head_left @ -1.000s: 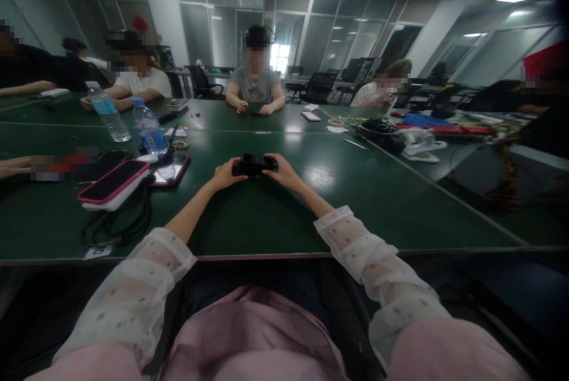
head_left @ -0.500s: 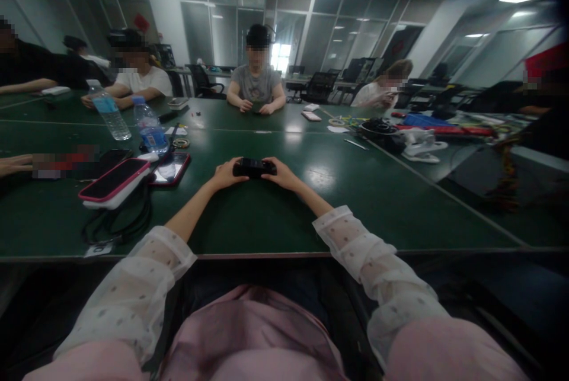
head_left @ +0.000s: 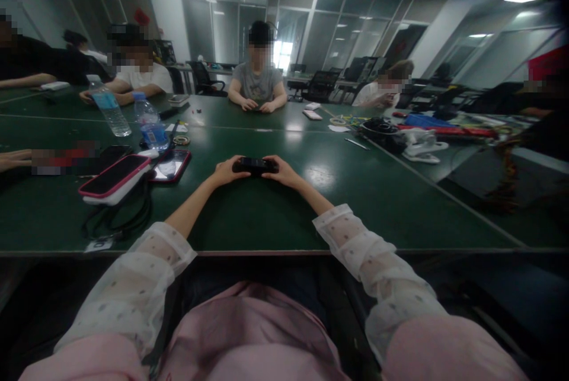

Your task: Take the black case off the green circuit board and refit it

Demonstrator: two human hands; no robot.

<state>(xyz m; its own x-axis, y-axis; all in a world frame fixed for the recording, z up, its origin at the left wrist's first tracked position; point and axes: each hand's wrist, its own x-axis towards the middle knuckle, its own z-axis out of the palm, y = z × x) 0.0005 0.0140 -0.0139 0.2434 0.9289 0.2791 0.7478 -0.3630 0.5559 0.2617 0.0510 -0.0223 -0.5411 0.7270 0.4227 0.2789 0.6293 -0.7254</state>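
Support comes from both ends: my left hand (head_left: 227,171) and right hand (head_left: 284,172) curl partway closed around a black device (head_left: 255,166), each gripping one side with thumbs (head_left: 242,175) along the near edge, a spread hold that I judge balances it and leaves its middle uncovered. It sits straight ahead of me, between my hands, over the green table (head_left: 258,221) (whether its underside touches, I cannot tell). Left of my left hand lies a red-cased phone (head_left: 170,166); farther left, a pink-rimmed phone (head_left: 116,175) rests on something white (head_left: 111,196), which raises it. A pen-like stick (head_left: 357,144) lies beyond my right hand, well apart.
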